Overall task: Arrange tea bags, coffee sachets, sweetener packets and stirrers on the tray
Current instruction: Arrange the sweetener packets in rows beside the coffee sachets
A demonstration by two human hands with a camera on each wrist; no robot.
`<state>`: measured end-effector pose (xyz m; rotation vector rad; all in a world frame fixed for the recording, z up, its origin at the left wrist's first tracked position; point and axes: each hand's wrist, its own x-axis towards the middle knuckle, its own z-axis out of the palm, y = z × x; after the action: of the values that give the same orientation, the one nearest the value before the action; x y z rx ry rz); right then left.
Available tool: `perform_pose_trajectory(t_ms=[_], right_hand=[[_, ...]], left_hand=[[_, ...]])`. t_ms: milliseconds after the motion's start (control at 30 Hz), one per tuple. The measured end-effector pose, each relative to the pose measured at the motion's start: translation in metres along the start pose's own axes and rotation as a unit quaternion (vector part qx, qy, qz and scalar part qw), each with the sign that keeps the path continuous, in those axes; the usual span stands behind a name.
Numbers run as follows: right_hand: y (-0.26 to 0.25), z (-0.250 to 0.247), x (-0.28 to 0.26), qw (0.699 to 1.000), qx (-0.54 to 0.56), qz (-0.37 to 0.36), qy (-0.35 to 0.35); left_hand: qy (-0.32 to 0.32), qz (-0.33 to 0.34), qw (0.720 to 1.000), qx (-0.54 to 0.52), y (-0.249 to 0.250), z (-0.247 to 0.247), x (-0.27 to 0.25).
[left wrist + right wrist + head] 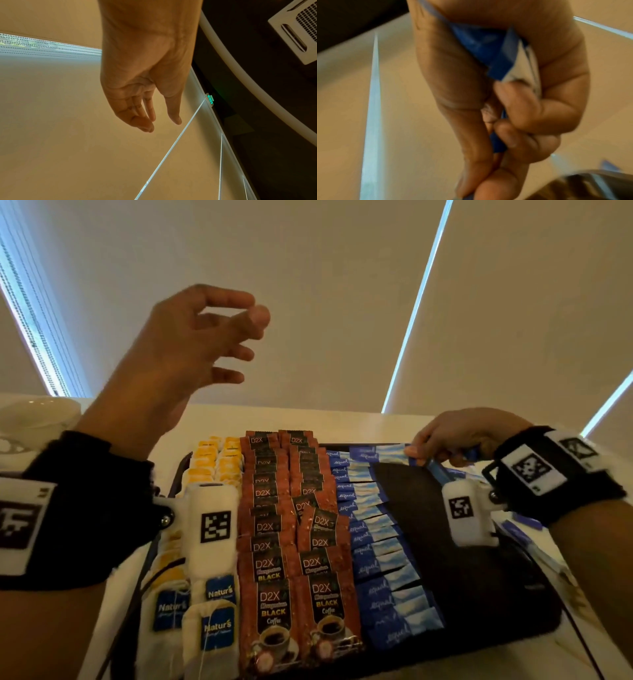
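A dark tray point(479, 570) holds rows of tea bags point(209, 628) at the left, brown coffee sachets point(270, 594) in the middle and a column of blue sweetener packets point(376, 563) to their right. My right hand point(445, 440) grips a small bunch of blue sweetener packets point(488, 54) at the tray's far right corner, thumb and fingers pinching one at the top of the column. My left hand point(219, 337) is raised in the air above the tray's far left, fingers loosely curled and empty point(154, 121). No stirrers show.
A white cup point(34, 416) stands on the table at the far left. More blue packets point(527, 525) lie on the table right of the tray. The tray's right half point(445, 525) is bare. Window blinds fill the background.
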<state>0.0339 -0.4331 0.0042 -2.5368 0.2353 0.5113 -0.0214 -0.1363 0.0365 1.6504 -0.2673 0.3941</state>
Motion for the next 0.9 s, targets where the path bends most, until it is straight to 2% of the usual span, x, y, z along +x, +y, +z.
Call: perform_pose_trajectory(t_ms=[100,300,533,700,833,900], right_hand=[[0.006,0.009,0.017,0.997,-0.044,0.032,-0.047],[-0.007,0.027,0.028,0.993,-0.08,0.008,-0.09],[-0.012,0.034,0.036,0.992,-0.119,0.025,-0.012],[-0.013,0.035,0.042,0.992,-0.123,0.036,0.005],[-0.016,0.033,0.04,0.992,-0.124,0.026,0.028],[-0.025,0.028,0.027,0.994,-0.086,-0.011,0.062]], left_hand=[[0.003,0.004,1.0,0.011,0.001,-0.003,-0.002],[0.006,0.009,0.999,0.03,0.002,-0.008,-0.002],[-0.002,0.011,0.999,0.049,0.0,-0.008,0.0],[-0.01,0.012,0.998,0.058,-0.002,-0.009,0.001],[-0.013,0.018,0.998,0.066,-0.004,-0.01,0.003],[-0.021,0.02,0.997,0.072,-0.005,-0.011,0.003]])
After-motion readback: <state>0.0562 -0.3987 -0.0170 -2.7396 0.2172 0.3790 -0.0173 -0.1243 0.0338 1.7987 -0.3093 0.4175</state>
